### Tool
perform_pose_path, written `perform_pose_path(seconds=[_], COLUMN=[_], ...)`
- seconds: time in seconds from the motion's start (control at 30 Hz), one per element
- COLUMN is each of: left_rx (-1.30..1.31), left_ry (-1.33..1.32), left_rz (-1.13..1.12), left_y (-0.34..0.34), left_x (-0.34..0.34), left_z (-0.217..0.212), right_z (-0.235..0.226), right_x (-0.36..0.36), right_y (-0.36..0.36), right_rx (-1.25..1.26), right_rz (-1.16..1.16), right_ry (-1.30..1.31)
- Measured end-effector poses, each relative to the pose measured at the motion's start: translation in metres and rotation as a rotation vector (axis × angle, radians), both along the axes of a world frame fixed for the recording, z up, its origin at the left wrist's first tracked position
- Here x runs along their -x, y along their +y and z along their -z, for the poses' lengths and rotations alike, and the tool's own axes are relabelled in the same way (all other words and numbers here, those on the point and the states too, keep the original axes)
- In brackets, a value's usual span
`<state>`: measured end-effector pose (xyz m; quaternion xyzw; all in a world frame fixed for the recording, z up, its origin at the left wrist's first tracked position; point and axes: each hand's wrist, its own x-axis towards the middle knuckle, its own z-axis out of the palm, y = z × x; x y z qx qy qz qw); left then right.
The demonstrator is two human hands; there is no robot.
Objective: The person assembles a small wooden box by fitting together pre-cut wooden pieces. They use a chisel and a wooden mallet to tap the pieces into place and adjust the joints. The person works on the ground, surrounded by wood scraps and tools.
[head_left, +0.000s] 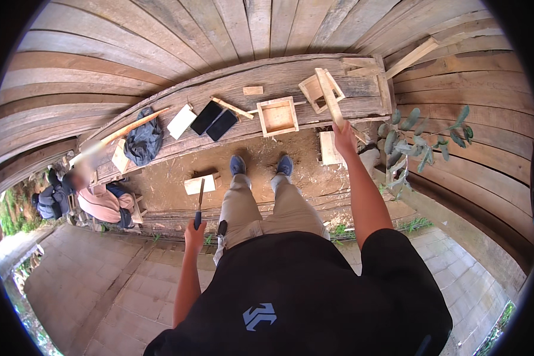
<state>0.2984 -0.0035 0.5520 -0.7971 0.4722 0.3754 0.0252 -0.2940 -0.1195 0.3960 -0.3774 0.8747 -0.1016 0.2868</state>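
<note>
Right hand closed around a stiff, light wooden slat at its lower end, upper right of frame; left hand grips what is probably a chisel, lower left.

The worktop is showing grey, weathered, rough wood, while the open box and the slat are looking like pale, raw, matt timber. The two flat slabs are appearing black and smooth. The bundle is lying as dark, crumpled cloth. The tool is showing a dull metal shaft and dark handle.
</note>
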Motion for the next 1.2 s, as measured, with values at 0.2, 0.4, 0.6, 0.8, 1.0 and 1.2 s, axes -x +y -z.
perform_pose_path(seconds=[0.2, 0.4, 0.6, 0.8, 1.0, 1.2], left_rx=[0.004, 0.018, 0.004, -0.020, -0.060, 0.395], left_ry=[-0.077, -0.177, -0.014, 0.600, 0.779, 0.369], left_rz=[-0.124, -0.181, -0.287, -0.379, -0.236, 0.406], left_y=[0.066, 0.105, 0.093, 0.000, -0.078, -0.067], left_x=[-0.011, -0.031, -0.025, 0.047, 0.152, 0.209], left_z=[-0.015, -0.035, -0.025, -0.012, 0.003, 0.057], right_z=[0.032, 0.029, 0.030, 0.025, -0.087, -0.122], right_x=[0.070, 0.108, 0.063, -0.082, -0.191, -0.233], right_y=[-0.048, -0.083, -0.049, 0.067, 0.067, 0.034], right_rx=[-0.286, -0.263, 0.079, 0.133, -0.335, -0.211], right_rz=[0.279, 0.130, 0.357, 0.037, -0.053, 0.039], right_ry=[0.083, 0.300, 0.349, -0.449, -1.405, -1.485])
